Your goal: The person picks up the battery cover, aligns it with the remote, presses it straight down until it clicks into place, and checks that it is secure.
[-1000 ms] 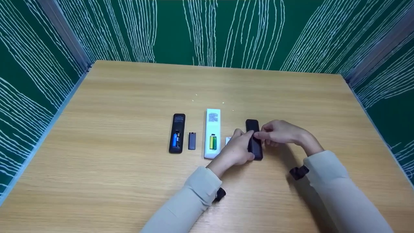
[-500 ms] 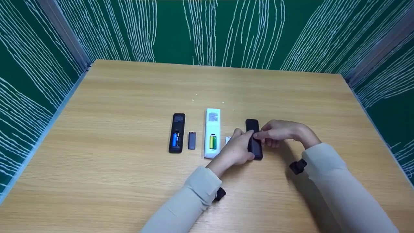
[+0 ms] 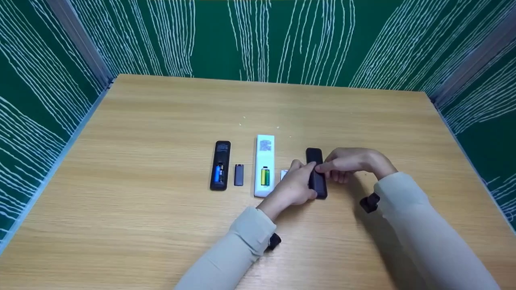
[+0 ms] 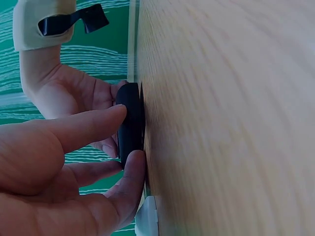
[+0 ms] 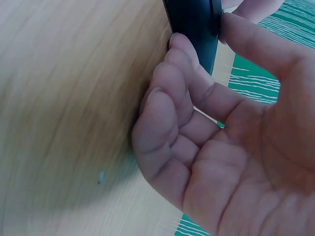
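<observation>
A black remote control (image 3: 319,183) lies on the table, to the right of a white one. My left hand (image 3: 295,184) grips it from the left side; in the left wrist view its thumb and fingers close on the black remote (image 4: 130,128). On the other side, my right hand (image 3: 348,163) has its thumb on the upper face and a fingertip against the edge, as the right wrist view shows. Its other fingers are curled by the table. A white piece (image 3: 284,174) is mostly hidden behind my left hand.
To the left lie a white remote (image 3: 265,157) with green-yellow batteries in its open bay, a dark battery cover (image 3: 239,175), and a black remote (image 3: 221,155) with a blue battery showing. Tiny white specks dot the wooden table (image 3: 161,225). Green walls stand behind and at the sides.
My right wrist and forearm have shifted slightly left and toward the far side, while the thumb stays on the black remote. My left hand and the remotes show no clear movement.
</observation>
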A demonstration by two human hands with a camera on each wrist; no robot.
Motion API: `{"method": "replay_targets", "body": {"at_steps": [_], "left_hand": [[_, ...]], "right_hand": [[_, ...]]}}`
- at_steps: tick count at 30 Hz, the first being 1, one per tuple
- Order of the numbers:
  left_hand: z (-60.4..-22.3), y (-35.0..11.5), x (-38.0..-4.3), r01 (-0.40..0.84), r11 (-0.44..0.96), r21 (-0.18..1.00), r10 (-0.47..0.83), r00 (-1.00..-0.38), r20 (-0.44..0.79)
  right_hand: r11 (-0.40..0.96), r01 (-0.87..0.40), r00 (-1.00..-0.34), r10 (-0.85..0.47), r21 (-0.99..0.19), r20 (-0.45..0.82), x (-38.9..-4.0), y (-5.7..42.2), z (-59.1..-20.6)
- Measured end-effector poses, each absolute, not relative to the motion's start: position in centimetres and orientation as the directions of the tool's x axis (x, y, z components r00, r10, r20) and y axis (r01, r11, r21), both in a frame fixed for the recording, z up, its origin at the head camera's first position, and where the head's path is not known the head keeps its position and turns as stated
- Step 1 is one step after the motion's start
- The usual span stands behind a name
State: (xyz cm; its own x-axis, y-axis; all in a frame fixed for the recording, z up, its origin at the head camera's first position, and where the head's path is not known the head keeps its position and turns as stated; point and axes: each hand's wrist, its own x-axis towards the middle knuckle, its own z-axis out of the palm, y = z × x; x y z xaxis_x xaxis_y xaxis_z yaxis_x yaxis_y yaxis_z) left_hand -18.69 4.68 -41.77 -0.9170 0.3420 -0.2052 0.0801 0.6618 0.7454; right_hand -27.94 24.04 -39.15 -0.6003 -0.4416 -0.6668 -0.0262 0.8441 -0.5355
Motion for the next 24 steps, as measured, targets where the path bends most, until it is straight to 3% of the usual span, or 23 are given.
{"method": "replay_targets", "body": {"at_steps": [24], "left_hand": [[-41.69,4.76,-18.51,0.082,0.660,0.747,0.346,-0.916,-0.205]], "right_hand": [[0.867,-0.033,-0.610,-0.411,-0.497,-0.677,-27.75,23.77,-38.95]]}}
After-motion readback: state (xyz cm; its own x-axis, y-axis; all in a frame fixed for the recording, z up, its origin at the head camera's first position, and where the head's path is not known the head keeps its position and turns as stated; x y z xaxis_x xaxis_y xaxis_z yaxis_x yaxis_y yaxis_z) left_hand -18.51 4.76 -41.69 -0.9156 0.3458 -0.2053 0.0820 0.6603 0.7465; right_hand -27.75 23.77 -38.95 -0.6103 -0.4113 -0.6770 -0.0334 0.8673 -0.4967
